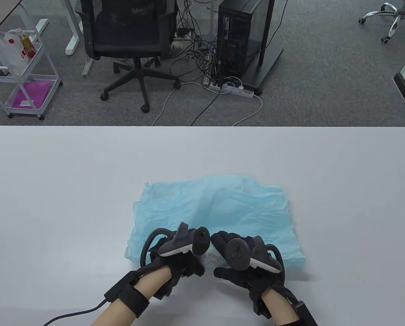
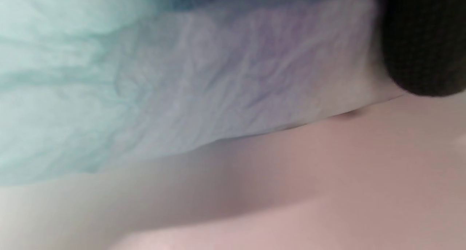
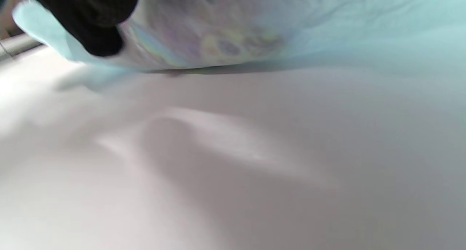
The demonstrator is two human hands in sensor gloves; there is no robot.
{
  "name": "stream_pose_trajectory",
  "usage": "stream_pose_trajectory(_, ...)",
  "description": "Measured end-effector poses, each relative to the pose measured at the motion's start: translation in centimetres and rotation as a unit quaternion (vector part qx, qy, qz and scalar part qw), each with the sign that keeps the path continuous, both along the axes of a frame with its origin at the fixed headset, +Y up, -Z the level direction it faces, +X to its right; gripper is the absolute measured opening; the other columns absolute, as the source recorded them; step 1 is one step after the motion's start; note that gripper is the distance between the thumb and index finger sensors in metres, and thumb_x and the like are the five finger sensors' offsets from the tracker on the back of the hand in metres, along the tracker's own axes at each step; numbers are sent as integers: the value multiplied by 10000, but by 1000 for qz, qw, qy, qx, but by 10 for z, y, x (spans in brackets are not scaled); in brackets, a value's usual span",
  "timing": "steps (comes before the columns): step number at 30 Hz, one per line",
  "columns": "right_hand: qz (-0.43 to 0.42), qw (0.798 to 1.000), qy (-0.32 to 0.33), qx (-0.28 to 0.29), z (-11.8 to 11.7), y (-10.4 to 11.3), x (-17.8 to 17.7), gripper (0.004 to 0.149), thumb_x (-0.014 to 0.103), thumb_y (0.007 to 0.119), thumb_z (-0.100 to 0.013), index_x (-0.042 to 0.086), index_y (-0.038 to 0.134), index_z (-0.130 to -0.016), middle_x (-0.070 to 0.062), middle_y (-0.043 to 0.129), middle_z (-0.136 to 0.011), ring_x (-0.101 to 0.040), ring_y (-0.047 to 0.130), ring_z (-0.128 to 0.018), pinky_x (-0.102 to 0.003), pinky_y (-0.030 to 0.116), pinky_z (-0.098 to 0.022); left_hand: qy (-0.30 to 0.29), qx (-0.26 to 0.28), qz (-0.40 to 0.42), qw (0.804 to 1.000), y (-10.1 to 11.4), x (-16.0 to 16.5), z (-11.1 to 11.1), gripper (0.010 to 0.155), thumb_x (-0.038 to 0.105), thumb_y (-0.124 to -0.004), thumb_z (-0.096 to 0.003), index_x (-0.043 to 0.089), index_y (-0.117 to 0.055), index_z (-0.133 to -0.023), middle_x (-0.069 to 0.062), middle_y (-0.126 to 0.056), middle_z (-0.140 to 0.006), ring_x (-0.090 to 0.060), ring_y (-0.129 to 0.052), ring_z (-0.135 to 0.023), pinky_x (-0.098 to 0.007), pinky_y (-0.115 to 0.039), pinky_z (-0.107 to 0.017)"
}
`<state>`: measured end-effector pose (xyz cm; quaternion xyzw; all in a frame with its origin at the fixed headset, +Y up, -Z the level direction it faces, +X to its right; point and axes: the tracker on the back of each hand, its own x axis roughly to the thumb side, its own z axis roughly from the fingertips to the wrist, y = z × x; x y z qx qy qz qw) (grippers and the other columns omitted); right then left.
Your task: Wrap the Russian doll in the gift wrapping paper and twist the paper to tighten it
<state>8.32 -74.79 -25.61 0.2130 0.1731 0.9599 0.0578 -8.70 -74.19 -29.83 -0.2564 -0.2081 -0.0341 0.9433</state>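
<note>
Paper: a thin pale-blue sheet of gift wrapping paper (image 1: 219, 210), crinkled, lies on the white table (image 1: 53, 190) near its front edge, with the near part already drawn over something.
Doll: the Russian doll (image 3: 218, 42) sits at the near edge of the sheet, between the two hands; its coloured pattern shows faintly through the tissue in the right wrist view.
Left hand: the left hand (image 1: 177, 258) is at the doll's left side, fingers bent down toward the paper. One gloved fingertip (image 2: 422, 42) touches the sheet, but I cannot tell if it truly grips.
Right hand: the right hand (image 1: 243, 261) mirrors it on the right, with a finger (image 3: 98, 20) down against the covered doll. Whether it grips I cannot tell either.
Handling: the paper looks feather-light, soft and easy to tear, so I'd pinch it gently. The doll looks rigid, smooth and rounded, likely to roll or slip inside the wrap.
Where to hold: I'd steady the doll's body through the paper with one hand and gather the loose ends beyond it for twisting.
</note>
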Motion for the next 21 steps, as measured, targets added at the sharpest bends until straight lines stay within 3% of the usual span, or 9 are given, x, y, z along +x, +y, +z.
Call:
stream_pose_trajectory(3, 17, 1000, -1, 11, 2, -3, -3, 967, 609, 755, -433, 331, 86, -1072, 16, 310, -1223, -241, 532, -1128, -659, 373, -833, 2, -100, 38, 994, -5, -4, -8, 1029, 677, -869, -239, 377, -314, -1052, 62, -475, -1134, -245, -824, -900, -427, -707, -703)
stream_pose_trajectory(5, -5, 1000, -8, -6, -1, -3, -2, 954, 591, 774, -434, 314, 127, -1079, -1, 382, -1201, -253, 585, -1093, -653, 405, -823, -1, -114, 48, 992, -6, -6, -9, 1026, 659, -869, -256, 382, -287, -1054, 61, -417, -1153, -272, -766, -945, -452, -651, -740)
stream_pose_trajectory(7, -23, 999, -18, -28, -5, -6, 1, 958, 590, 776, -430, 290, 142, -1083, -20, 419, -1191, -267, 619, -1071, -654, 426, -815, -11, -67, 56, 996, -2, -5, -4, 1027, 654, -850, -268, 398, -243, -1056, 64, -334, -1172, -298, -693, -1012, -480, -597, -774)
stream_pose_trajectory(9, -55, 996, -31, -61, -10, -11, 9, 969, 611, 757, -427, 253, 147, -1088, -37, 447, -1181, -270, 655, -1044, -656, 441, -805, -29, 26, 59, 998, 4, -3, 7, 1016, 657, -838, -264, 403, -251, -1053, 72, -334, -1174, -282, -626, -1085, -503, -560, -797)
stream_pose_trajectory(11, -111, 988, -38, -101, -14, -15, 15, 966, 594, 780, -423, 240, 182, -1093, -54, 469, -1169, -286, 626, -1017, -669, 409, -795, -63, 81, 28, 994, 6, 0, 16, 1039, 693, -832, -233, 426, -246, -1048, 102, -338, -1178, -260, -625, -1100, -501, -554, -808)
stream_pose_trajectory(14, -124, 984, -23, -124, -16, -16, 21, 948, 600, 780, -417, 233, 233, -1098, -57, 499, -1158, -289, 630, -991, -676, 403, -784, -96, 104, -31, 989, -2, 7, 26, 1101, 722, -819, -213, 421, -151, -1035, 113, -295, -1173, -236, -625, -1104, -490, -554, -820)
stream_pose_trajectory(16, -126, 983, -15, -129, -16, -16, 22, 942, 600, 762, -426, 210, 232, -1100, -72, 497, -1160, -302, 624, -990, -683, 396, -777, -91, 145, -12, 985, -2, 9, 26, 1048, 698, -836, -204, 438, -240, -1025, 135, -445, -1131, -191, -755, -1023, -459, -614, -803)
stream_pose_trajectory(19, -120, 984, -1, -128, -12, -15, 20, 924, 591, 717, -458, 180, 197, -1103, -105, 414, -1193, -323, 594, -1022, -714, 349, -757, -80, 77, 9, 994, 1, 11, 17, 1038, 671, -891, -197, 429, -318, -1028, 104, -506, -1113, -228, -822, -937, -467, -646, -774)
stream_pose_trajectory(21, -87, 993, 7, -83, -6, -7, 16, 888, 578, 676, -485, 160, 193, -1102, -135, 356, -1209, -380, 538, -1080, -735, 338, -738, -72, 18, -9, 997, 4, 13, 5, 1040, 686, -887, -195, 424, -331, -1035, 99, -528, -1109, -226, -839, -921, -463, -657, -769)
